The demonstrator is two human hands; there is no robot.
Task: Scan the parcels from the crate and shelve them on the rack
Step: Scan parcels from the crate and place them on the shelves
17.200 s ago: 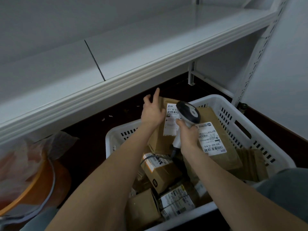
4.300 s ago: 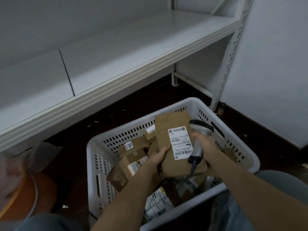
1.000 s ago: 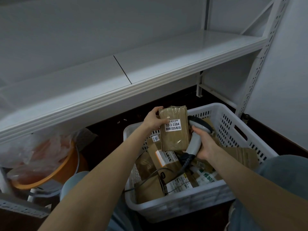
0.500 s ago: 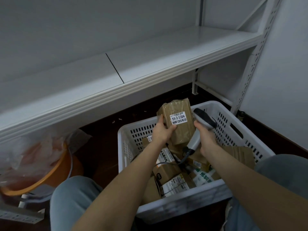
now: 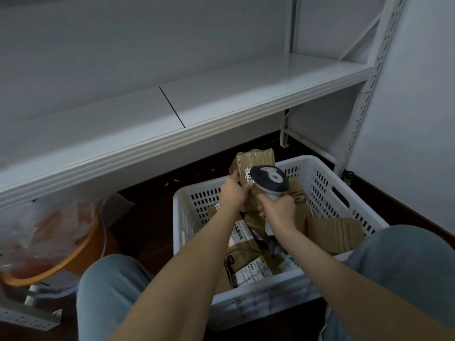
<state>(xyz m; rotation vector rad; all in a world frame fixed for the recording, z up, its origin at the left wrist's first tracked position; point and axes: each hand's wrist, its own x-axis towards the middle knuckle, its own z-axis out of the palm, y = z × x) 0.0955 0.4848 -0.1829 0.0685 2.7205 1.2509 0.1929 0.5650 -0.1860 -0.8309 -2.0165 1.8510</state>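
Both hands busy over the crate (image 5: 327, 173): left hand (image 5: 232, 191) fingers wrapped round a brown parcel (image 5: 256, 159), right hand (image 5: 279, 209) fist tight on the scanner (image 5: 269, 179).

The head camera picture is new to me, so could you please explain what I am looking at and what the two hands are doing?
There is no machine here. A person wears a wide-angle camera on the head, so you look forward and down along their bare arms. The left hand grips a brown parcel bearing a white label. The right hand grips a handheld scanner, its head right in front of that label. Below them a white slotted crate stands on the dark floor, holding more cardboard parcels. Beyond it is the white rack shelf, where parcels are to go. At left sits an orange basin; the blue shapes are the person's knees.
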